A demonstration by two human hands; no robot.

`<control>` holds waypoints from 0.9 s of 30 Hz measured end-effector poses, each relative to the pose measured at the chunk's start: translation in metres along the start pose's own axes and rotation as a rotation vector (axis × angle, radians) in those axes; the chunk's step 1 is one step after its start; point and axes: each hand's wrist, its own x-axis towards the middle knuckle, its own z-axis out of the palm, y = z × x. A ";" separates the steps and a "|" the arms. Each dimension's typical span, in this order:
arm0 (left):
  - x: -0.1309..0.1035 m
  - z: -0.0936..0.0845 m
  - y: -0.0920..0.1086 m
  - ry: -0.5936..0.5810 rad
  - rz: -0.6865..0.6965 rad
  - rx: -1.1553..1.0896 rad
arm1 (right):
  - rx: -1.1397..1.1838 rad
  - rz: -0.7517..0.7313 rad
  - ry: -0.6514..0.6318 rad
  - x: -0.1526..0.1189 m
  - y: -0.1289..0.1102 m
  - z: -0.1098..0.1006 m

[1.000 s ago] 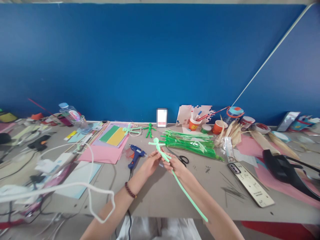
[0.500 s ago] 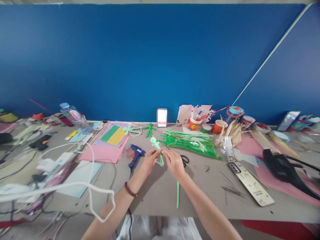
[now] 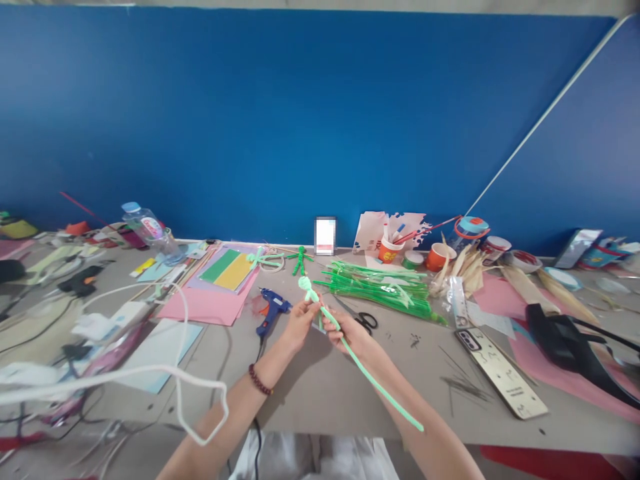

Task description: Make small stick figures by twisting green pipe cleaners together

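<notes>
Figure (image 3: 309, 291) of pale green fuzzy stem is held upright-leaning above the middle of the table (image 3: 320, 393), its round head clear of the fingers. Its lower part is pinched between the closed thumb and fingertips of the left hand (image 3: 303, 320). A long pale green strand (image 3: 373, 378) is gripped by the curled fingers of the right hand (image 3: 345, 328), and its free end is trailed down over the right forearm. A blue glue gun (image 3: 273, 310) is seen lying just left of the left hand; black-handled scissors (image 3: 367, 323) are set beside the right hand. Beyond the hands, a bundle of green stems (image 3: 380, 290) and a dark green figure (image 3: 301, 261) are laid out. A patterned phone (image 3: 503, 373) is placed well apart, to the right.
</notes>
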 end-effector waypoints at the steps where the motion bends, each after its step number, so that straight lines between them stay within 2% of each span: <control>1: 0.001 -0.001 -0.001 -0.025 -0.005 -0.004 | 0.025 0.019 -0.022 -0.001 -0.001 0.000; 3: 0.003 -0.004 -0.001 -0.083 0.019 0.034 | 0.001 -0.011 -0.022 0.000 -0.002 -0.002; 6: 0.005 -0.006 0.000 -0.110 0.010 0.111 | -0.196 -0.184 0.146 0.003 0.001 -0.005; 8: 0.005 -0.006 0.002 -0.088 -0.018 0.140 | -0.446 -0.383 0.318 0.004 0.002 -0.008; 10: 0.004 -0.005 0.004 -0.056 -0.025 0.165 | -0.764 -0.657 0.449 0.002 0.002 -0.011; 12: 0.002 -0.003 0.005 -0.068 -0.034 0.187 | -1.073 -0.931 0.494 -0.001 0.002 -0.013; 14: -0.001 -0.002 0.007 -0.118 -0.068 0.171 | -1.324 -1.095 0.481 -0.004 0.004 -0.013; 17: -0.003 0.001 0.007 -0.133 -0.110 0.072 | -1.583 -1.174 0.482 -0.007 0.007 -0.012; 21: -0.003 0.004 0.007 -0.060 -0.104 -0.025 | -1.690 -1.204 0.480 -0.008 0.011 -0.009; 24: -0.002 0.004 0.007 -0.025 -0.102 -0.066 | -1.549 -1.173 0.429 -0.007 0.012 -0.008; 27: -0.002 0.003 0.008 -0.038 -0.105 -0.089 | -1.208 -1.011 0.424 -0.004 0.012 -0.005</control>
